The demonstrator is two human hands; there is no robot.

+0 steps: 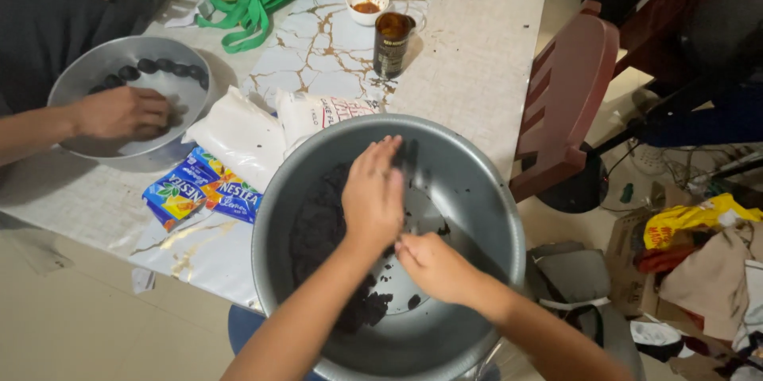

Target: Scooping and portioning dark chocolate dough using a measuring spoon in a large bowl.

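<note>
Far left of the person's hands, a co-worker's hand (123, 111) rests on a shallow round metal tray (79, 71) of dark balls (163, 65). Left hand (372, 194), fingers loosely spread and flat, presses the dark crumbly mixture (318, 230) in the big grey metal bowl (477, 182). Right hand (433, 266) pinches a bit; best gathered in small, even portions.

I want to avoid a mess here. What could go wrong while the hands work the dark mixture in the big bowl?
1. The large metal bowl appears to overhang the table edge, so a hard press by the left hand or right hand might tip it.
2. The dark mixture could spill onto the clutter on the floor.
3. The open can stands close by; a moving elbow might knock it over.
</note>
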